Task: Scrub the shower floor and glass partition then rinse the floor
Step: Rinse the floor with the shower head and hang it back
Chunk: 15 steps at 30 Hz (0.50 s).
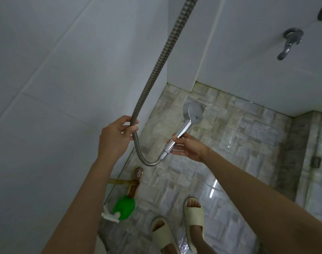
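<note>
Two grips are busy with the shower set. My left grip (pixel 118 136) pinches the metal shower hose (pixel 156 70) between thumb and fingers, a little at 9 o'clock from the centre. My right grip (pixel 189 147) is curled around the chrome handle of the shower head (pixel 193 112), with the fingers below and the thumb on top. The head points away from me, over the floor drain (pixel 202 107). I see no water coming out of it.

The shower floor (pixel 248 134) fills the lower right half of the view. It shines in some places, so I think it is wet. At 7 o'clock a brown scrub brush (pixel 134 182) and a green bottle (pixel 124 208) lie against the wall, and no grip touches them. From this I judge that the scrubbing is finished or paused and that the rinse is the step in hand.

The wall tap (pixel 290 43) at 1 o'clock is well apart from both grips. Somebody must open it before any rinsing. At 3 o'clock there may be the glass partition, but I cannot tell if it is clean.
</note>
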{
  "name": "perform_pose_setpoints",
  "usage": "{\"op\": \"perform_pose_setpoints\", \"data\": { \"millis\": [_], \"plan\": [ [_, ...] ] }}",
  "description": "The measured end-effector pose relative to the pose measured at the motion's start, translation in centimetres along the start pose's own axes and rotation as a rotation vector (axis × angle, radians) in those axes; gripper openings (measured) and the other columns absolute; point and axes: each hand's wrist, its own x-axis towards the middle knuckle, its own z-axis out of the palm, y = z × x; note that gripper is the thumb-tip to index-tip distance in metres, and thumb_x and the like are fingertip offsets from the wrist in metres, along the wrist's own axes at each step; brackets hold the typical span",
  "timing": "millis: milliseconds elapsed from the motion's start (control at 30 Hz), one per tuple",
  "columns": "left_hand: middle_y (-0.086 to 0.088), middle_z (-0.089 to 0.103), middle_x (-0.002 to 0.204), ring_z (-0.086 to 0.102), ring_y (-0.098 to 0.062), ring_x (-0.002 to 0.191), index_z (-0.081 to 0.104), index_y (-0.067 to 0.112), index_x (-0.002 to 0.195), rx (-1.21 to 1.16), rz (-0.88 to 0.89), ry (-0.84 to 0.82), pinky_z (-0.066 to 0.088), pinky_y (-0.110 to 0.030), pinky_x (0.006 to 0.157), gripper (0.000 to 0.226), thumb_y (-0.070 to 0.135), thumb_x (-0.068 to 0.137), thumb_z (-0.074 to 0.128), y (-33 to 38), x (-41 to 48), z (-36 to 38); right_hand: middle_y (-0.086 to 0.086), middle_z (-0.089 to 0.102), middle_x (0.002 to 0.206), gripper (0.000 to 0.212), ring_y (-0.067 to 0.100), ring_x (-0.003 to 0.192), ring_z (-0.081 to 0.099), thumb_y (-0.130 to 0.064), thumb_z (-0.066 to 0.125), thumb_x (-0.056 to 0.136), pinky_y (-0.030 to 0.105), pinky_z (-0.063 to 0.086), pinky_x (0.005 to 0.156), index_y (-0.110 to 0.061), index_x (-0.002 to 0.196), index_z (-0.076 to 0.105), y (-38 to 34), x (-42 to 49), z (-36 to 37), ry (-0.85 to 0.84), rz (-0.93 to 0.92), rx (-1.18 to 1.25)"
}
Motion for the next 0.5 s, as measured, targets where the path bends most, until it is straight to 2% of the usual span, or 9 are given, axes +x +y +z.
{"op": "perform_pose_setpoints", "data": {
  "millis": [100,167,300,400,500],
  "plan": [
    [0.008,0.076,0.089,0.074,-0.009,0.073,0.07,0.034,0.093,0.012,0.004,0.014,0.06,-0.038,0.079,0.014,0.021,0.091,0.065,-0.1,0.0,0.1,0.013,0.067,0.11,0.018,0.027,0.097,0.066,-0.009,0.059,0.093,0.038,0.057,0.084,-0.011,0.109,0.051,-0.7,0.1,-0.1,0.044,-0.062,0.009],
    [0.007,0.076,0.089,0.074,-0.008,0.075,0.07,0.033,0.094,0.002,0.004,0.012,0.06,-0.04,0.082,0.013,0.021,0.091,0.066,0.0,0.0,0.3,0.013,0.067,0.11,0.017,0.027,0.099,0.065,-0.008,0.06,0.092,0.039,0.056,0.086,-0.014,0.106,0.05,-1.2,0.1,-0.2,0.074,-0.101,0.007],
    [0.009,0.075,0.091,0.073,-0.006,0.079,0.07,0.025,0.099,-0.029,0.0,0.01,0.059,-0.037,0.085,0.011,0.018,0.092,0.066,0.1,-0.1,0.9,0.009,0.068,0.105,0.016,0.024,0.098,0.065,-0.005,0.061,0.091,0.042,0.053,0.091,-0.018,0.098,0.053,-1.9,0.1,-0.5,0.136,-0.193,0.059],
    [0.013,0.073,0.089,0.072,-0.003,0.079,0.07,0.022,0.099,-0.026,0.005,0.007,0.059,-0.032,0.085,0.01,0.017,0.092,0.066,0.3,-0.1,1.4,0.006,0.07,0.099,0.019,0.021,0.095,0.066,-0.005,0.061,0.091,0.039,0.055,0.087,-0.017,0.104,0.052,-1.9,0.1,-0.8,0.211,-0.236,0.137],
    [0.01,0.074,0.089,0.072,-0.005,0.079,0.07,0.025,0.098,-0.007,0.002,-0.005,0.059,-0.035,0.085,0.01,0.018,0.092,0.066,0.5,0.1,1.9,0.008,0.068,0.101,0.019,0.021,0.092,0.065,-0.004,0.059,0.092,0.038,0.054,0.083,-0.017,0.103,0.05,-1.1,-0.2,-1.1,0.252,-0.232,0.186]
  ]
}}
